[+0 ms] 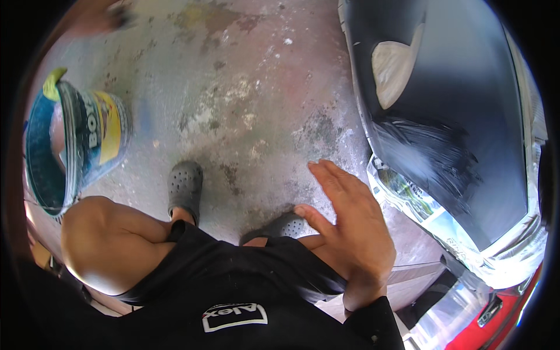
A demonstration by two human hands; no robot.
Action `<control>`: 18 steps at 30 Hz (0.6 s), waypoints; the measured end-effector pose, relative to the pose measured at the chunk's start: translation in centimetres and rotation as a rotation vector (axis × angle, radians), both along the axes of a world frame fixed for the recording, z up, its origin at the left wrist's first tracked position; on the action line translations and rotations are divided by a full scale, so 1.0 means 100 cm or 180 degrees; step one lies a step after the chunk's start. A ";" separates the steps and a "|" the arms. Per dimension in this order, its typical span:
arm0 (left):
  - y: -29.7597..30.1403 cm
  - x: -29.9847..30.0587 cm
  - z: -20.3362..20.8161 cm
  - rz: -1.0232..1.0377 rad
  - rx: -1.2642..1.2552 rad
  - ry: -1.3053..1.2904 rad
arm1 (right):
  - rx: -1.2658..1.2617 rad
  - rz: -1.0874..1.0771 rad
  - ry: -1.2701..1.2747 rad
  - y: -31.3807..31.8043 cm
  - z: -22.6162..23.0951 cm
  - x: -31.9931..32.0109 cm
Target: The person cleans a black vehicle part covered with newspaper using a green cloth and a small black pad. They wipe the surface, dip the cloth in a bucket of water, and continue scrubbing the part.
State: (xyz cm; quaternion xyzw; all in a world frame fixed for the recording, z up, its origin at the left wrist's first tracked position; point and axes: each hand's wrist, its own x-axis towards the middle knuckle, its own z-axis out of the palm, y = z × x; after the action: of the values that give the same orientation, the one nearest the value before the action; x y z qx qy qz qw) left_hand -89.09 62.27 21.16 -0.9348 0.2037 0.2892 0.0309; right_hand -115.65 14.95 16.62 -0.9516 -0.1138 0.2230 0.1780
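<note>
My right hand [356, 219] hangs in the air over my right knee, fingers stretched out and holding nothing. Right of it stands a large dark grey panel [496, 146], apart from the fingertips. A wet-looking, streaky black smear [434, 154] covers part of the panel, below a cut-out showing pale covering [391, 70]. At the far upper left, my left hand [93, 20] is blurred and partly cut off by the picture's rim. A small dark shape [122, 16] shows at its fingers; I cannot make out what it is.
A bucket [73, 140] with a teal inside and a yellow-green cloth [53, 83] on its rim is at the left. Printed plastic sheeting [455, 233] lies under the panel's near edge. A red glossy surface [475, 338] shows lower right. The concrete floor [233, 116] is stained.
</note>
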 end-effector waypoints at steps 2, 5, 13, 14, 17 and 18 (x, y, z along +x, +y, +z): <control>-0.086 0.030 -0.082 -0.0154 -0.0538 -0.0284 | -0.0067 -0.0053 0.0037 -0.009 -0.007 -0.010; -0.191 0.021 -0.245 0.0596 -0.1404 -0.0524 | -0.0299 -0.0162 0.0009 -0.011 -0.021 -0.017; -0.492 -0.158 -0.386 0.4740 -0.5571 0.1406 | -0.0796 -0.0943 0.0606 -0.015 -0.028 -0.040; -0.509 -0.156 -0.354 0.4838 -0.6041 0.1591 | -0.0760 -0.1118 0.0624 -0.015 -0.026 -0.043; -0.515 -0.119 -0.290 0.4573 -0.6936 0.1305 | -0.0826 -0.1492 0.0676 -0.017 -0.021 -0.053; -0.517 -0.100 -0.292 0.4558 -0.6882 0.1047 | -0.0847 -0.1521 0.0728 -0.015 -0.025 -0.051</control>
State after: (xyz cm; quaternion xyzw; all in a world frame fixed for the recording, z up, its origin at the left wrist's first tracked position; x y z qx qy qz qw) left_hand -99.11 10.61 -8.02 -0.3409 -0.2065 0.0427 -0.9161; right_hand -120.71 13.46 14.14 -0.9351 0.1645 0.2936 0.1108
